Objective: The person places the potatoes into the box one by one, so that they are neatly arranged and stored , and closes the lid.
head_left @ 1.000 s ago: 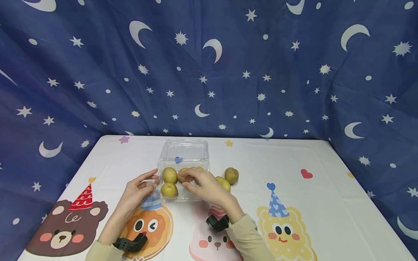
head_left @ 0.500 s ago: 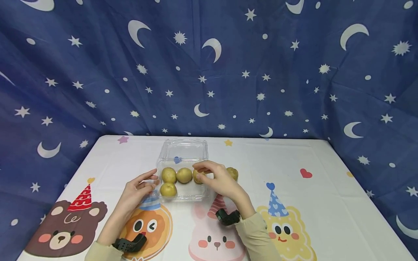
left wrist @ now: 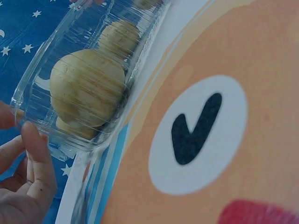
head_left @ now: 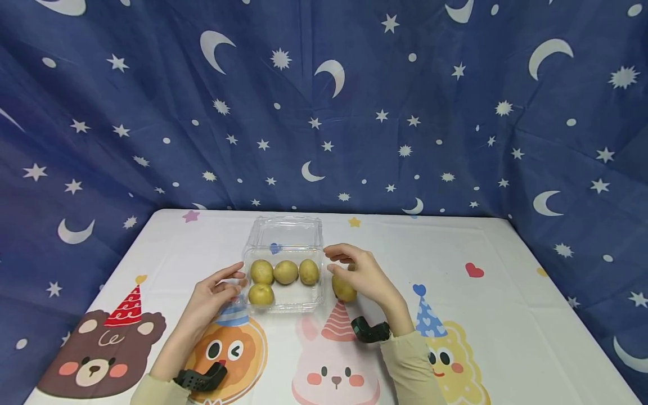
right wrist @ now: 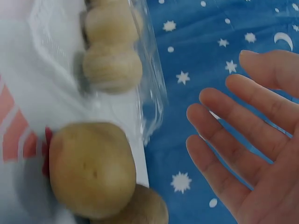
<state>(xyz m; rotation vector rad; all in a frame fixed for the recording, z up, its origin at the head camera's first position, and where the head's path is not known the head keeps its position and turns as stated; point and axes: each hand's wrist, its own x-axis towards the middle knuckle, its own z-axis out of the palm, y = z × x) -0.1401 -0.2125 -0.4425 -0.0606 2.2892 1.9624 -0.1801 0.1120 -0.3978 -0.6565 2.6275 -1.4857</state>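
Note:
A clear plastic clamshell box (head_left: 298,307) lies with its lid (head_left: 286,230) folded back, and several potatoes (head_left: 286,272) sit inside along the back and left. My left hand (head_left: 215,292) is at the box's left side; in the left wrist view its thumb (left wrist: 33,140) and forefinger pinch the rim at the corner. My right hand (head_left: 361,275) hovers just right of the box, holding nothing, its fingers (right wrist: 219,130) spread and relaxed. Below it on the table lies a loose potato (head_left: 343,289), with another potato (right wrist: 145,210) behind it, mostly hidden by the hand in the head view.
The table is covered by a white cloth (head_left: 506,315) printed with cartoon animals, stars and hearts. A dark blue curtain (head_left: 364,112) with moons and stars hangs behind and beside it. Black wrist cameras (head_left: 372,330) are strapped to both wrists.
My right hand has moved right, out of the box and over to the loose potatoes, leaving a potato at the back right of the box. The left hand has stayed put.

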